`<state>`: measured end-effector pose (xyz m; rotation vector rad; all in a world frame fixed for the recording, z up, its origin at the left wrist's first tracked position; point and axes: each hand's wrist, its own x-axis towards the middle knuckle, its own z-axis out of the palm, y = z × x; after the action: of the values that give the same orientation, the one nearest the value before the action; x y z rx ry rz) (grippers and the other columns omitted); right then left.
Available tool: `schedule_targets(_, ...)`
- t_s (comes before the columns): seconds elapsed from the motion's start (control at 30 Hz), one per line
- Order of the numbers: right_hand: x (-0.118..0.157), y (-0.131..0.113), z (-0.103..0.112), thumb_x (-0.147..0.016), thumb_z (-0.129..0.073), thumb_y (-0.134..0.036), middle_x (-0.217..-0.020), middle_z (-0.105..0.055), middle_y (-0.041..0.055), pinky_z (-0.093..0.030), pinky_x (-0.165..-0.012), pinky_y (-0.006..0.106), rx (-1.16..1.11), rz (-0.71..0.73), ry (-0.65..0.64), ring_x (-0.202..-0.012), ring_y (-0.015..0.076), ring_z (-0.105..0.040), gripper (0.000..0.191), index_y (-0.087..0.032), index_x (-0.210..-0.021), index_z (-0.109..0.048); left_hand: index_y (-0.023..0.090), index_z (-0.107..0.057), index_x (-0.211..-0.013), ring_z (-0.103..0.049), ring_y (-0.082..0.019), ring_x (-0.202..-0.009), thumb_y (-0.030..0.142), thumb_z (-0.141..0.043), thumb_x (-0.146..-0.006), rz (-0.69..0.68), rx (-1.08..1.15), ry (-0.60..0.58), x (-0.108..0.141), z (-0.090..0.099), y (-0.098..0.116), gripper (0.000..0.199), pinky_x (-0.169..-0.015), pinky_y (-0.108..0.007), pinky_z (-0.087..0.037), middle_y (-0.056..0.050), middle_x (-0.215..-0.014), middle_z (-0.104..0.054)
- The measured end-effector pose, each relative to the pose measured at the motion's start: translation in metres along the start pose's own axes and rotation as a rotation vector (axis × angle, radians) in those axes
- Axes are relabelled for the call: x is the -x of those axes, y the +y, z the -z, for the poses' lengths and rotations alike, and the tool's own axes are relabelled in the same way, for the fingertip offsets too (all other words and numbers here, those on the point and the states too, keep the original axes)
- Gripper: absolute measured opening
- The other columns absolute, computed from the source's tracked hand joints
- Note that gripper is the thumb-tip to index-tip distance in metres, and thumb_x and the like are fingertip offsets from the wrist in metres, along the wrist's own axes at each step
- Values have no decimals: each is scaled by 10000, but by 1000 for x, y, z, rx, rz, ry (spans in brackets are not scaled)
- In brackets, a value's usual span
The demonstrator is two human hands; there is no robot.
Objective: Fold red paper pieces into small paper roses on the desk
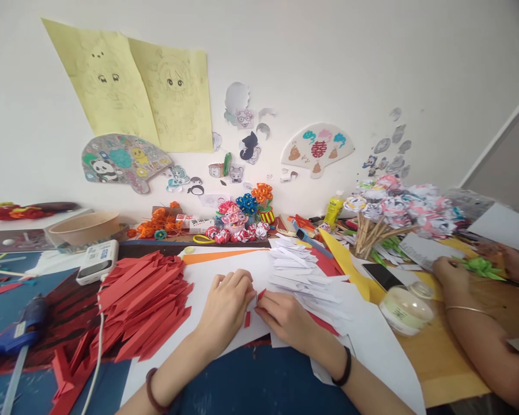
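My left hand (229, 308) and my right hand (288, 321) meet over a white paper sheet (225, 259). A small red paper strip (248, 319) is pinched between their fingertips, its ends showing beside the right thumb and below the left fingers. The fingers hide how it is folded. Left of my hands lies a large heap of folded red paper strips (149, 305). White folded paper strips (303, 271) are piled just beyond my right hand.
A glue gun (23, 328) and a white power bank (98, 262) with a cable lie left. On the right are a phone (383, 276), a plastic jar (406, 308) and paper flowers (389, 202). A co-worker's hand (452, 274) holds green paper. Small flower pots (267, 216) line the wall.
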<state>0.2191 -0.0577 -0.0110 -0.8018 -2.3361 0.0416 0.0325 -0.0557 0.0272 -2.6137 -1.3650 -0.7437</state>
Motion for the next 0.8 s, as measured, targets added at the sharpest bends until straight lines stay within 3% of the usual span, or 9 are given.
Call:
schedule_targets(0.13, 2, 3, -1, -1015, -397, -225, -747, -579, 31, -374, -592, 265, 13, -27, -4, -643, 147, -528, 261, -166, -828, -570, 198, -506, -864, -546, -176, -872, 177, -380, -993, -17, 34, 56, 3, -4, -1, 182, -794, -361, -321, -25, -1065, -607)
schedule_targets(0.3, 5, 7, -2, -988, -471, -251, -821, -642, 38, -376, -630, 271, 66, -22, -82, -700, 159, -573, 175, -172, -891, -594, 200, -499, -856, -517, -191, -874, 192, -413, -987, -7, 138, 25, 3, -7, -1, 157, -774, -347, -351, -22, -1003, -601)
schedule_targets(0.43, 5, 8, 0, -931, -596, -395, -776, -661, 8, -359, -620, 268, 14, 10, -69, -678, 151, -583, 227, -189, -838, -611, 199, -509, -843, -511, -201, -928, 162, -437, -967, -48, 268, -13, 1, -7, -5, 148, -804, -344, -389, -33, -1012, -599)
schedule_targets(0.6, 2, 10, 8, -890, -656, -410, -634, -601, -28, -326, -591, 248, 2, -265, 131, -596, 113, -544, 306, -187, -690, -596, 206, -559, -867, -534, -199, -991, 183, -456, -966, -85, 383, -44, -1, -5, -14, 145, -868, -359, -415, -41, -1041, -609)
schedule_targets(0.7, -1, 11, 11, -814, -748, -411, -721, -640, -33, -344, -612, 241, -4, -363, 102, -677, 127, -584, 235, -205, -787, -636, 237, -585, -990, -521, -221, -1103, 208, -522, -943, -111, 382, -69, -2, -4, -20, 84, -919, -383, -416, -53, -1180, -581)
schedule_targets(0.8, -2, 12, 12, -788, -774, -401, -830, -674, -32, -372, -647, 247, -2, -394, 40, -764, 149, -614, 223, -228, -859, -652, 276, -517, -1214, -483, -245, -1205, 206, -597, -893, -105, 368, -78, -2, -3, -24, 338, -976, -414, -417, -72, -1311, -520)
